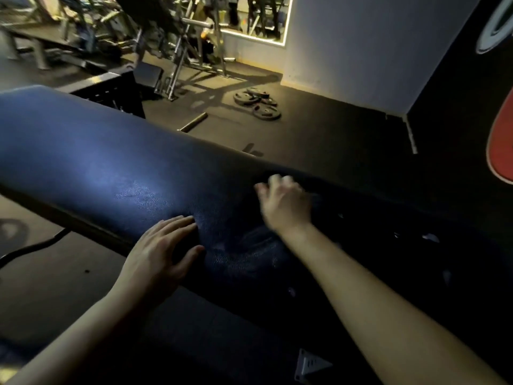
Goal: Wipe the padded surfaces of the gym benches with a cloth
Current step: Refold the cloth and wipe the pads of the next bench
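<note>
The bench pad (111, 162) lies right in front of you, its long axis running from upper left down to lower right, with the lit end at the left. Your left hand (161, 254) rests on the near edge, fingers straight and thumb spread apart. Your right hand (283, 204) is on the pad near its far edge, too blurred to tell whether its fingers grip anything. Beyond that edge is open floor (333, 129), with a bar (194, 122) and weight plates (258, 102) well apart from the pad. A dark wall (458, 134) stands on your right.
</note>
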`<state>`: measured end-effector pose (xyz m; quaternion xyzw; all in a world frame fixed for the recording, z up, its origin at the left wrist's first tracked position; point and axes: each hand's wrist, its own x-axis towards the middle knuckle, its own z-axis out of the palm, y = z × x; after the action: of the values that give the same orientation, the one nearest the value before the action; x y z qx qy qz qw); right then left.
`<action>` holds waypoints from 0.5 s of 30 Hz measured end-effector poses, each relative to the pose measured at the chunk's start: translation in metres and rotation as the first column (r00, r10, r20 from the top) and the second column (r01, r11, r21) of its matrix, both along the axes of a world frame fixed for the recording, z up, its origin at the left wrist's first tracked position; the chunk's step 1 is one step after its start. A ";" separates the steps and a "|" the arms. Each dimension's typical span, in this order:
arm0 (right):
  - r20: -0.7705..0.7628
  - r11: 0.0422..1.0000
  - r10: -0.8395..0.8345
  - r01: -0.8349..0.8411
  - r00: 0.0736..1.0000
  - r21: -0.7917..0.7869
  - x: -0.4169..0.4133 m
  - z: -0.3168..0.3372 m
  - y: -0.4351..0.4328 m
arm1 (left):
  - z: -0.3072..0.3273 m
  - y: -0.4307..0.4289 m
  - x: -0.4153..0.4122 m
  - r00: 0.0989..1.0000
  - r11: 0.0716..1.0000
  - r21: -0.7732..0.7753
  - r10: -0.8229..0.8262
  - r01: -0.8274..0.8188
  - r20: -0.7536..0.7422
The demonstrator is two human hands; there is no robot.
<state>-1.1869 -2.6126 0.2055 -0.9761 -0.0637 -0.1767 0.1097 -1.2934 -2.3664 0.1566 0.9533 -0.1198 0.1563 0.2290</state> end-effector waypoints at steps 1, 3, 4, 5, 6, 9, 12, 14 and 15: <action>0.031 0.992 0.128 -0.128 0.991 -0.013 -0.024 -0.003 0.019 | -0.001 -0.001 -0.001 1.000 1.000 -0.003 0.011 -0.011 -0.004; 0.025 0.922 0.388 -0.388 0.921 -0.024 -0.066 -0.006 0.024 | -0.004 0.000 -0.002 1.000 1.000 -0.016 0.018 -0.019 -0.022; 0.019 0.888 0.459 -0.458 0.888 -0.046 -0.073 -0.007 0.012 | -0.005 0.001 -0.003 0.999 0.999 -0.028 0.019 -0.019 -0.032; 0.033 0.878 0.475 -0.472 0.879 -0.081 -0.065 -0.007 -0.006 | -0.006 0.001 -0.004 0.999 0.999 -0.037 0.020 -0.021 -0.038; 0.037 0.892 0.438 -0.430 0.898 -0.137 -0.045 -0.006 -0.025 | -0.006 -0.001 -0.003 0.999 0.999 -0.040 0.023 -0.024 -0.043; -0.024 0.975 0.121 -0.124 0.992 -0.186 0.047 -0.001 -0.074 | -0.003 -0.004 -0.003 0.998 0.999 -0.018 0.035 -0.036 -0.050; -0.052 0.999 -0.039 0.038 0.998 -0.024 0.075 0.006 -0.067 | 0.000 -0.006 -0.003 0.997 0.999 -0.006 0.046 -0.046 -0.061; -0.053 0.992 0.128 -0.127 0.990 0.023 0.036 0.004 -0.023 | 0.001 -0.007 -0.002 0.997 0.999 -0.008 0.052 -0.052 -0.066; -0.066 0.958 0.286 -0.285 0.956 0.029 0.000 0.002 -0.001 | 0.002 -0.008 -0.003 0.996 0.998 -0.012 0.057 -0.058 -0.066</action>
<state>-1.1872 -2.6133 0.2078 -0.9611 -0.1985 -0.1258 0.1455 -1.2965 -2.3741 0.1587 0.9594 -0.0835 0.1323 0.2346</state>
